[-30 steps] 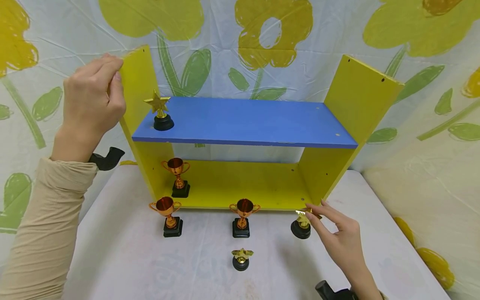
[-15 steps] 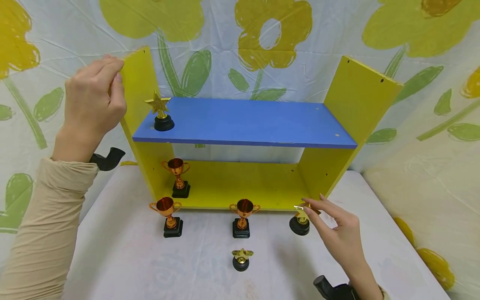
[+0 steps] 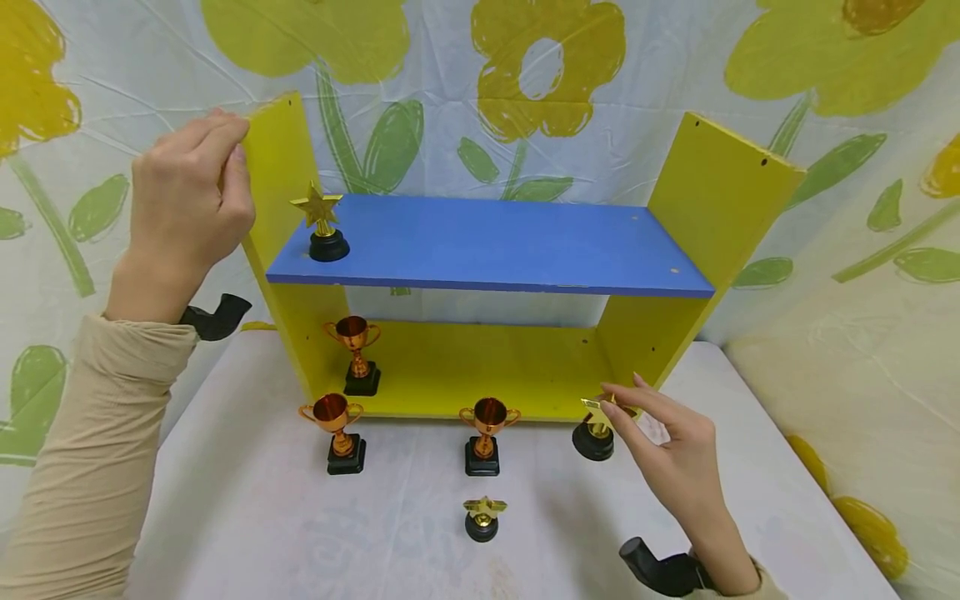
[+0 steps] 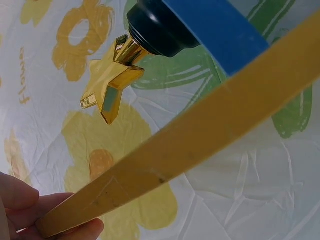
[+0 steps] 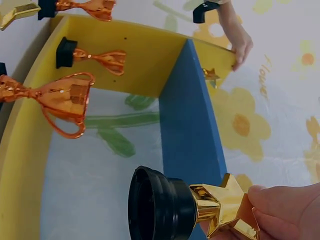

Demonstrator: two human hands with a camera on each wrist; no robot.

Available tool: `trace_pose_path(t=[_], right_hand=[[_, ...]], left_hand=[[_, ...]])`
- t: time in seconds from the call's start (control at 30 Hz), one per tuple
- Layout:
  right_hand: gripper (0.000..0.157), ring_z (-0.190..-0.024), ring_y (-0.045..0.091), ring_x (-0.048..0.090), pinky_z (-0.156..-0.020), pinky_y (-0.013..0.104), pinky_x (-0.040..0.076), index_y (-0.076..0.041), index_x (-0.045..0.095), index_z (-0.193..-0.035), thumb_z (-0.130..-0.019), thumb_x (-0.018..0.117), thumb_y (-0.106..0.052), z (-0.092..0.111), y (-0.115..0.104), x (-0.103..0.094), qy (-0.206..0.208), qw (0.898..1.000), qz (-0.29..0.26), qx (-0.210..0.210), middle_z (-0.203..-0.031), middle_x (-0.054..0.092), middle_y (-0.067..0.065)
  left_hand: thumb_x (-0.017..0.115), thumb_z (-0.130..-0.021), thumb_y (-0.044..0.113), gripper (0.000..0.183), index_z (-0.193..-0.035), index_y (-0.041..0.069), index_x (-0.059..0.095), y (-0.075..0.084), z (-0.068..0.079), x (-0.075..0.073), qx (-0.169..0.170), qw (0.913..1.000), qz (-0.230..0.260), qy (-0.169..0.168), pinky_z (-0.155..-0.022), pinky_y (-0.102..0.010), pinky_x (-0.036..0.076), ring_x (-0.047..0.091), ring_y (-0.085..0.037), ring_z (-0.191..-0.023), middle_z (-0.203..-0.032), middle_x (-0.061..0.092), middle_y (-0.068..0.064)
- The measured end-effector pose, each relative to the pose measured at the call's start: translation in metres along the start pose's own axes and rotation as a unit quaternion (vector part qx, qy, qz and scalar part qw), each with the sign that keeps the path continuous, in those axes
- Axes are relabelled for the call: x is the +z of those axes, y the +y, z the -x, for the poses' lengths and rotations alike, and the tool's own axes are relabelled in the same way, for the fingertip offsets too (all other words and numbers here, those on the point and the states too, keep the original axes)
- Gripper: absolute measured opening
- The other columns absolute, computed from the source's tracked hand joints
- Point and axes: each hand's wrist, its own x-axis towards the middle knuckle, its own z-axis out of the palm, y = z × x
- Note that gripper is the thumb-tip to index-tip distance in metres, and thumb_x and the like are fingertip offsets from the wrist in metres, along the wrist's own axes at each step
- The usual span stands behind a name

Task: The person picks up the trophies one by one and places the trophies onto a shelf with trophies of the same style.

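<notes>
At the upper left, my left hand grips the top of the shelf's yellow side panel, its thumb and fingers around the panel end in the left wrist view. My right hand pinches a gold star trophy by its star, the black base hanging tilted in front of the lower shelf's right part. A second star trophy stands on the blue shelf board at its left end. One bronze cup trophy stands on the yellow bottom board, also at the left.
On the white table, in front of the shelf, stand a bronze cup at left, another bronze cup in the middle and a small star trophy nearer me. A flower-printed cloth hangs behind.
My right hand has lifted the star trophy slightly up and to the left, toward the shelf. The left hand keeps its grip on the side panel, and the standing trophies stay put.
</notes>
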Motion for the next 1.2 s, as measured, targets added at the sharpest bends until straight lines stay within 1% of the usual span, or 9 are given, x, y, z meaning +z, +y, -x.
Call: trace_pose_path(t=[0.2, 0.3, 0.37, 0.5, 0.63, 0.83, 1.0, 1.2], right_hand=[[0.032, -0.119, 0.004, 0.059, -0.105, 0.02, 0.041, -0.003, 0.078, -0.101, -0.074, 0.077, 0.015, -0.006, -0.007, 0.002, 0.01, 1.0, -0.006, -0.007, -0.099, 0.076, 0.011], [0.032, -0.116, 0.004, 0.061, -0.104, 0.021, 0.042, -0.003, 0.078, -0.101, -0.074, 0.077, 0.015, -0.009, -0.009, 0.003, 0.009, 1.0, -0.013, -0.01, -0.099, 0.076, 0.01], [0.031, -0.112, 0.003, 0.063, -0.102, 0.02, 0.044, -0.003, 0.078, -0.101, -0.075, 0.077, 0.013, -0.01, -0.01, 0.003, 0.001, 1.0, -0.013, -0.007, -0.1, 0.075, 0.009], [0.03, -0.097, 0.004, 0.067, -0.091, 0.018, 0.049, -0.003, 0.077, -0.104, -0.077, 0.077, 0.011, -0.014, -0.013, 0.003, -0.015, 1.0, -0.014, -0.002, -0.1, 0.075, 0.007], [0.032, -0.089, 0.005, 0.067, -0.081, 0.017, 0.05, -0.004, 0.077, -0.106, -0.079, 0.075, 0.011, -0.018, -0.015, 0.004, -0.019, 1.0, -0.021, -0.014, -0.098, 0.075, 0.007], [0.032, -0.089, 0.006, 0.068, -0.075, 0.018, 0.05, -0.004, 0.077, -0.106, -0.079, 0.075, 0.011, -0.023, -0.019, 0.006, -0.016, 0.999, -0.027, -0.032, -0.098, 0.075, 0.008], [0.033, -0.088, 0.006, 0.068, -0.074, 0.017, 0.049, -0.004, 0.077, -0.106, -0.078, 0.074, 0.013, -0.028, -0.024, 0.008, -0.014, 0.998, -0.041, -0.041, -0.099, 0.075, 0.01], [0.036, -0.087, 0.008, 0.068, -0.073, 0.017, 0.05, -0.004, 0.077, -0.105, -0.075, 0.074, 0.016, -0.036, -0.029, 0.011, 0.001, 0.995, -0.064, -0.076, -0.099, 0.075, 0.008]], left_hand=[[0.042, -0.098, 0.014, 0.038, -0.115, -0.005, 0.07, 0.0, 0.0, -0.001, 0.001, 1.0, -0.002, -0.004, -0.092, -0.064, 0.048, 0.063, -0.039, -0.114, -0.116, 0.069, -0.02], [0.041, -0.098, 0.014, 0.038, -0.115, -0.005, 0.07, 0.0, 0.0, -0.001, 0.003, 1.0, -0.001, -0.003, -0.092, -0.063, 0.048, 0.063, -0.04, -0.114, -0.116, 0.069, -0.02], [0.041, -0.098, 0.014, 0.038, -0.115, -0.005, 0.07, 0.0, 0.0, -0.001, 0.003, 1.0, -0.001, -0.003, -0.093, -0.063, 0.048, 0.063, -0.039, -0.114, -0.116, 0.069, -0.02], [0.041, -0.098, 0.014, 0.038, -0.114, -0.005, 0.07, 0.0, 0.0, -0.001, 0.002, 1.0, 0.0, -0.001, -0.092, -0.063, 0.048, 0.063, -0.039, -0.114, -0.116, 0.069, -0.02], [0.041, -0.098, 0.014, 0.038, -0.115, -0.005, 0.07, 0.0, 0.0, -0.001, 0.0, 1.0, -0.001, -0.004, -0.093, -0.062, 0.048, 0.063, -0.039, -0.114, -0.117, 0.069, -0.019], [0.041, -0.098, 0.015, 0.039, -0.116, -0.005, 0.07, 0.0, 0.001, -0.003, 0.001, 1.0, -0.003, -0.008, -0.094, -0.061, 0.048, 0.063, -0.039, -0.115, -0.118, 0.069, -0.019], [0.041, -0.098, 0.015, 0.039, -0.115, -0.005, 0.07, 0.0, 0.001, -0.002, 0.003, 1.0, -0.003, -0.008, -0.095, -0.06, 0.048, 0.062, -0.039, -0.115, -0.117, 0.069, -0.02], [0.041, -0.098, 0.014, 0.039, -0.114, -0.005, 0.07, 0.0, 0.001, -0.002, 0.004, 1.0, 0.0, -0.004, -0.094, -0.061, 0.048, 0.063, -0.038, -0.115, -0.116, 0.069, -0.02]])
